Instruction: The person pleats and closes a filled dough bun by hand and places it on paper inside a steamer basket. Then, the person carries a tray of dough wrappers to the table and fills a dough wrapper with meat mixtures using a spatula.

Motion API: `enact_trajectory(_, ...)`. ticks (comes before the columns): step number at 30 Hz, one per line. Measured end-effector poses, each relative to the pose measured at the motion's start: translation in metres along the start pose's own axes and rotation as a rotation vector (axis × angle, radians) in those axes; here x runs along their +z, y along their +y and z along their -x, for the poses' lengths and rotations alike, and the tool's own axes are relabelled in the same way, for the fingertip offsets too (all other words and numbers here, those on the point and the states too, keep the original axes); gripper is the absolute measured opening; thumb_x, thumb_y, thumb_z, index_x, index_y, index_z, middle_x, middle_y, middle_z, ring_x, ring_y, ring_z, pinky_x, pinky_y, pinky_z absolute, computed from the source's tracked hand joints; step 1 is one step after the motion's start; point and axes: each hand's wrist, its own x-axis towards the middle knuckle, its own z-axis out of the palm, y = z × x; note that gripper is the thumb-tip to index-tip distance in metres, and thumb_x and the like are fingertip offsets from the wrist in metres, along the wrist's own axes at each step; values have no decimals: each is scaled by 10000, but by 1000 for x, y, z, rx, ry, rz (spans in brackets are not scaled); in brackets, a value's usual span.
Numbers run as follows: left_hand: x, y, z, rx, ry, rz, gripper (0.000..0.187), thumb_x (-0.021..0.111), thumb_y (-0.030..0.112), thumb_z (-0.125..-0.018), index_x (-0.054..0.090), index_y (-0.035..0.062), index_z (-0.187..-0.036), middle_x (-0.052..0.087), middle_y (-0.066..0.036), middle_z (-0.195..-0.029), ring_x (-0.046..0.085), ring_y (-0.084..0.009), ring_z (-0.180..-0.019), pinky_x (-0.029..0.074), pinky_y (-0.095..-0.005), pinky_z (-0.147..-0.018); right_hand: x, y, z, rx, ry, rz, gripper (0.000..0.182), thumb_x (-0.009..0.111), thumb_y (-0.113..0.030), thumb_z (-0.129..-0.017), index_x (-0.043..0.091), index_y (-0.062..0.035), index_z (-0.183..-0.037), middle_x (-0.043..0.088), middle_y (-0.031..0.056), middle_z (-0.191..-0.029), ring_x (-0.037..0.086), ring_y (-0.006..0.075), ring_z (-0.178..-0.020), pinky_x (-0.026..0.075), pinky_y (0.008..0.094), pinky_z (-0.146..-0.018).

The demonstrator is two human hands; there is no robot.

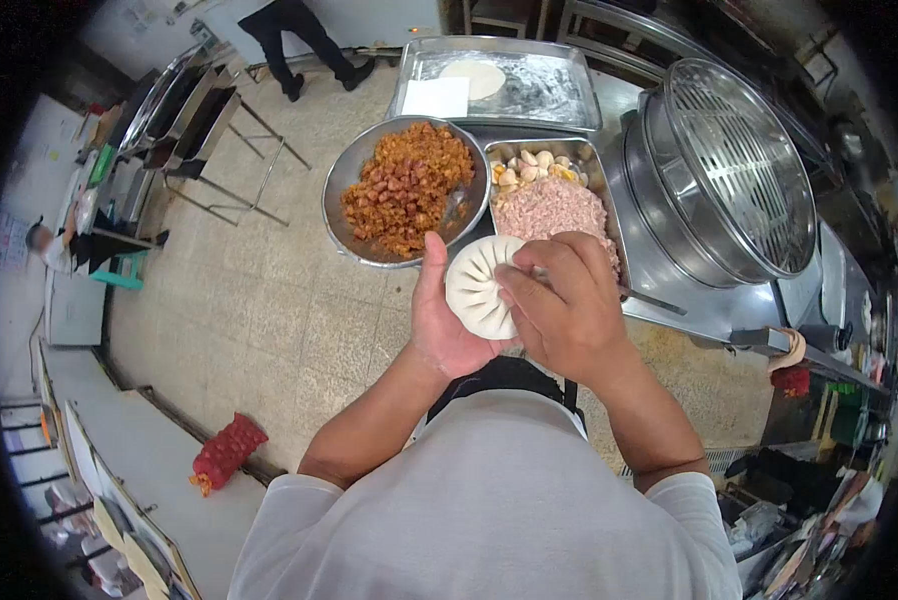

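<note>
Both hands meet on one pleated bun (477, 291), up in front of the person's chest.
From here I see the left hand (446, 326) cupped round its underside, thumb up along the side, while the right hand (577, 305) pinches the dough near the middle; those fingers hide whether the top is closed. The bun is just this side of the bowl (332, 190) of reddish filling (409, 185) and the pan of pink mince (559, 210). I'd call this the pleating step, well along; the next move seems to want a firm, gentle pinch, the left palm steadying.
</note>
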Motion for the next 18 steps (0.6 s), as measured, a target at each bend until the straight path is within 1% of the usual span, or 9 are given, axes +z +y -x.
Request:
enact_trajectory(2, 5, 2, 3, 23, 8, -37, 844, 317, 762, -907, 484, 85, -1381, 547, -117, -1365, 536, -285, -1264, 431, -493, -1053, 3, 2, -4, -102, -4, 57, 306, 651, -139, -688, 637, -18, -969, 580, 120, -1026, 536, 298, -983, 431, 418, -837)
enact_trajectory(3, 6, -20, -5, 33, 18, -46, 844, 317, 762, -907, 484, 85, -1381, 547, -117, -1365, 536, -285, -1264, 431, -493, -1053, -9, 14, 10, -105, 2, 42, 306, 651, -139, -688, 637, -18, -969, 580, 120, -1026, 536, 298, -983, 431, 418, -837)
enact_trajectory(5, 7, -29, -7, 79, 123, -49, 840, 320, 759, -907, 486, 83, -1378, 549, -115, -1362, 537, -282, -1264, 440, -489, -1045, -9, 21, 14, -104, -29, -4, 269, 635, -136, -685, 617, -13, -925, 576, 115, -1003, 541, 312, -955, 434, 424, -820)
enact_trajectory(9, 7, -37, -7, 86, 139, -61, 835, 329, 752, -910, 486, 78, -1376, 551, -113, -1357, 546, -274, -1249, 449, -483, -1037, -13, 22, 18, -102, -31, -43, 242, 657, -136, -701, 610, -18, -907, 572, 109, -988, 541, 319, -950, 434, 430, -812)
enact_trajectory(11, 8, -37, -8, 96, 82, -20, 829, 333, 746, -914, 489, 71, -1370, 564, -110, -1335, 561, -263, -1223, 457, -473, -1031, -15, 20, 18, -103, 64, -20, 240, 680, -148, -726, 617, -18, -917, 571, 112, -991, 537, 319, -961, 431, 431, -813)
enact_trajectory(12, 11, -36, -8, 94, 78, -22, 829, 333, 746, -914, 489, 71, -1370, 564, -110, -1335, 561, -263, -1223, 457, -473, -1031, -16, 17, 18, -105, 66, -15, 240, 680, -148, -726, 617, -18, -917, 571, 112, -991, 537, 319, -961, 431, 431, -813)
enact_trajectory(14, 20, -34, -9, 156, 206, -87, 876, 297, 786, -893, 511, 57, -1328, 580, -104, -1293, 582, -230, -1165, 493, -416, -969, -19, 11, 18, 18, 123, 58, 232, 691, -144, -744, 623, -17, -925, 574, 116, -999, 538, 323, -975, 432, 429, -820)
enact_trajectory(17, 13, -24, -6, 117, 92, 1, 869, 294, 780, -899, 519, 56, -1322, 584, -103, -1288, 585, -230, -1160, 491, -411, -969, -3, 3, 14, -38, 136, 145, 230, 691, -115, -734, 626, -13, -930, 572, 119, -995, 541, 325, -970, 436, 432, -817)
enact_trajectory(18, 8, -21, -5, 105, 92, 5, 869, 294, 780, -899, 519, 56, -1322, 584, -103, -1288, 585, -230, -1160, 491, -411, -969, 3, 0, 13, -29, 135, 154, 230, 691, -115, -734, 626, -13, -930, 572, 119, -995, 541, 325, -970, 436, 432, -817)
